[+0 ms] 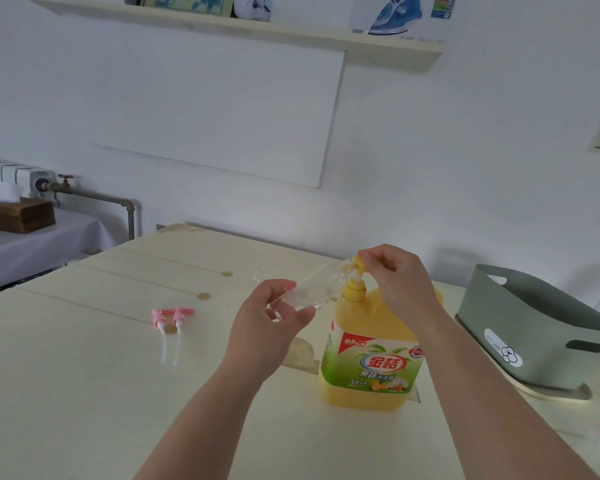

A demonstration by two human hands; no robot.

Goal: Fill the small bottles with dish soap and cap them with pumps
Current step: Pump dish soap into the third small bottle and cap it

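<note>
The small bottle (312, 289) is clear plastic and is held in the air above the table, tilted so that its base points down to the left and its mouth rises to the right. The mouth meets the spout of the yellow pump head (357, 263) on the dish soap jug (371, 358). The jug is yellow with a green and red label and stands upright on the table (118, 375), just beneath the bottle. The table is pale cream wood with long seams and round knots. Two pink pumps (172, 317) lie side by side on it, well to the left, their white tubes pointing toward the viewer. A small clear item (258, 273) lies beyond the bottle, too blurred to identify. To the right, a grey-green basket (534, 323) rests on a pale oval board. Behind are a white wall with a white panel (222, 109), a shelf (291, 32) carrying an iron box (395, 15), and, at far left, a radiator (7, 171) and a wooden tissue box (14, 213). The left hand (274, 327) grips the lower body of the bottle, with fingers and thumb curled round it. The right hand (395, 275) has its fingers bent down over the top of the pump head, pinching it.
</note>
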